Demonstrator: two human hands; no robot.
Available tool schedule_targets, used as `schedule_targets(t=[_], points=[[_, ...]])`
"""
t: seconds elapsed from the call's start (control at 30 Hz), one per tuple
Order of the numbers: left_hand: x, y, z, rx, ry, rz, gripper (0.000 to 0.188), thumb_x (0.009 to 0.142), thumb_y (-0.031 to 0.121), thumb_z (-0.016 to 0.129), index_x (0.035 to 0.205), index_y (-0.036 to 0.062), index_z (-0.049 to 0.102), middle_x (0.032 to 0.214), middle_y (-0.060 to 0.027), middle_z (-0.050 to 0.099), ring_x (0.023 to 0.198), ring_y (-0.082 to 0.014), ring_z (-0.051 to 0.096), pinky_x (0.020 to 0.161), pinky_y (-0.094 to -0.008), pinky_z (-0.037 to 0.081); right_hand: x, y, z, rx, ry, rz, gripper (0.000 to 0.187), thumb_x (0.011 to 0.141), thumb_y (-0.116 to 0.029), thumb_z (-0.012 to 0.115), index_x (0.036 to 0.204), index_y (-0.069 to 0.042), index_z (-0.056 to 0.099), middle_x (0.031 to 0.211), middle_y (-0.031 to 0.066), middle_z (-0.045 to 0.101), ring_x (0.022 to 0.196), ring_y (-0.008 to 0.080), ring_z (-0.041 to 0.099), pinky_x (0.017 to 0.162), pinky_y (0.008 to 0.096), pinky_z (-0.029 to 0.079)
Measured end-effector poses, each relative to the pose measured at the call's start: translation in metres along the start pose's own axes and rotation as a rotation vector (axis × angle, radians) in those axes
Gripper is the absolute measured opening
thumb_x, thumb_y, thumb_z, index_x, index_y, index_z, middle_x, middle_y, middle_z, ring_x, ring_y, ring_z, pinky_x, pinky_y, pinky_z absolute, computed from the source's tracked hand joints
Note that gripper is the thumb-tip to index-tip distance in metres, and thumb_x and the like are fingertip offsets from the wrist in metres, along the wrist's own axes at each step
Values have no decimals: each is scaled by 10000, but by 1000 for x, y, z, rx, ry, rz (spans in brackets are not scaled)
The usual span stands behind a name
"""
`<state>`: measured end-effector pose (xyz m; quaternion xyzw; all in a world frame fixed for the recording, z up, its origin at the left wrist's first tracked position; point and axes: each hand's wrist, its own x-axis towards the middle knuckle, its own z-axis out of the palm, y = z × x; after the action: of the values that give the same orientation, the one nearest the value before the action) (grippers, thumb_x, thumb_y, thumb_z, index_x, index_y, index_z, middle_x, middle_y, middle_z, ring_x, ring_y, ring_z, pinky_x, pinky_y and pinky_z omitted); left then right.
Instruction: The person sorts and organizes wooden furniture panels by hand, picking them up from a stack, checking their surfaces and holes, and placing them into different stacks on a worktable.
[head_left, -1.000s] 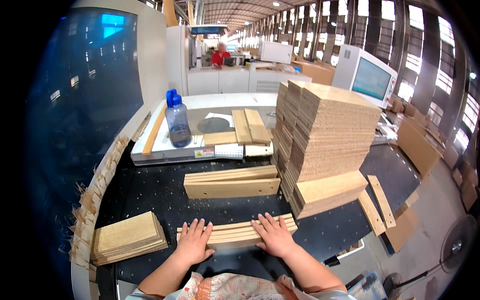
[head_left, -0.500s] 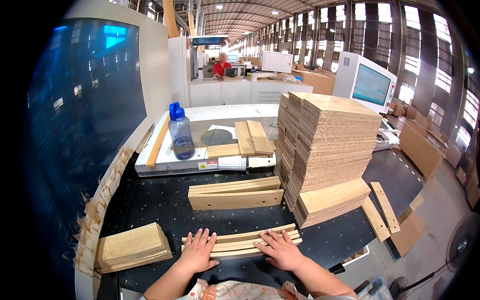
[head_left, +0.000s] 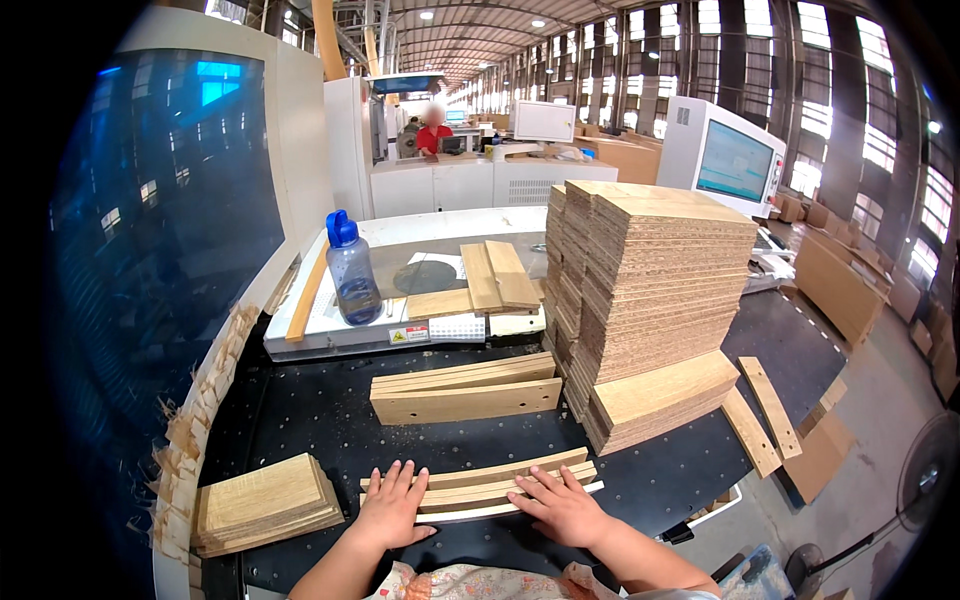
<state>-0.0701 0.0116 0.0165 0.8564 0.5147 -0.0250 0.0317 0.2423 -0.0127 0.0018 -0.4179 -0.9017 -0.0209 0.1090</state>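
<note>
Several narrow wood-grain boards (head_left: 465, 495) stand on edge side by side at the near side of the black table, slightly fanned. My left hand (head_left: 392, 508) lies over their left part with fingers stretched out across the top edges. Over the right part rests my right hand (head_left: 562, 508), its fingers also spread and flat. Just beyond them is another group of boards on edge (head_left: 465, 395), the front one showing drilled holes. To the left of my left hand lies a low stack of wider boards (head_left: 262, 498).
A tall stack of chipboard panels (head_left: 670, 290) rises at the right. Behind are a blue-capped water bottle (head_left: 354, 275) and loose boards (head_left: 485, 280) on a white machine bed. Two drilled strips (head_left: 768, 405) lie at the table's right edge. A person in red (head_left: 433, 135) is far off.
The nearest board of the group has tipped toward me, so a pale edge shows apart from the others. Both hands stay on the boards; the view has shifted slightly.
</note>
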Motion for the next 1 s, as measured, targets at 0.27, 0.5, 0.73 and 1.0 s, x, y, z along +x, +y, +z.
schedule_targets(t=[0.27, 0.5, 0.73, 1.0], points=[[-6, -3, -6, -19, -44, 115, 855, 755, 491, 680, 1453, 188, 290, 1532, -82, 223, 1417, -345, 154, 1081, -655, 95, 1, 2, -2, 42, -30, -17, 705, 761, -224, 703, 1395, -218, 395, 1445, 38, 381, 1352, 281, 326, 1030, 572, 310], [-12, -12, -5, -71, -92, 236, 642, 850, 419, 599, 1426, 283, 349, 1523, 28, 257, 1426, -291, 150, 1071, -687, 71, 1, 3, -2, 91, -8, -11, 699, 752, -220, 707, 1382, -178, 406, 1439, 30, 397, 1336, 262, 355, 1059, 552, 280], [-10, -16, -1, -173, -48, 226, 579, 859, 372, 600, 1390, 252, 404, 1486, 15, 327, 1418, -258, 190, 1069, -688, 73, 0, 3, 2, 115, 16, 20, 696, 745, -223, 712, 1372, -159, 415, 1441, 29, 400, 1341, 248, 356, 1065, 551, 272], [-6, -18, 0, -251, -43, 219, 610, 805, 389, 668, 1356, 244, 450, 1435, -30, 391, 1412, -280, 202, 1057, -696, 70, 0, -4, -5, 106, -32, 41, 669, 764, -190, 694, 1370, -148, 413, 1449, 33, 382, 1367, 265, 309, 1084, 551, 249]])
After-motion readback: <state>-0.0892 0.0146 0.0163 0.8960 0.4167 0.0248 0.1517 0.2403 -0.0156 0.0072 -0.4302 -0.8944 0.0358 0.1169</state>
